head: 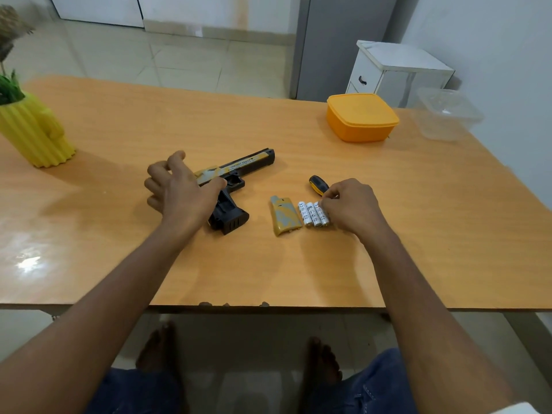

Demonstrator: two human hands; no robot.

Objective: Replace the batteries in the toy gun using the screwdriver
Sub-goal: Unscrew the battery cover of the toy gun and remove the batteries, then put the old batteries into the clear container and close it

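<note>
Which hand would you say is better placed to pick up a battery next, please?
The right hand: its fingertips are already at the nearest of the batteries, beside the cover. The left hand hovers open over the toy gun, well placed to steady it.

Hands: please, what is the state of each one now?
Left hand: open, fingers spread above the toy gun.
Right hand: fingers pinch a battery.

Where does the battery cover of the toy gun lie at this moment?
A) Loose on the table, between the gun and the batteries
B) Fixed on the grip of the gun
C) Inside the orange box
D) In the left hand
A: the battery cover lies flat on the table, with the toy gun to its left and the batteries to its right.
</note>
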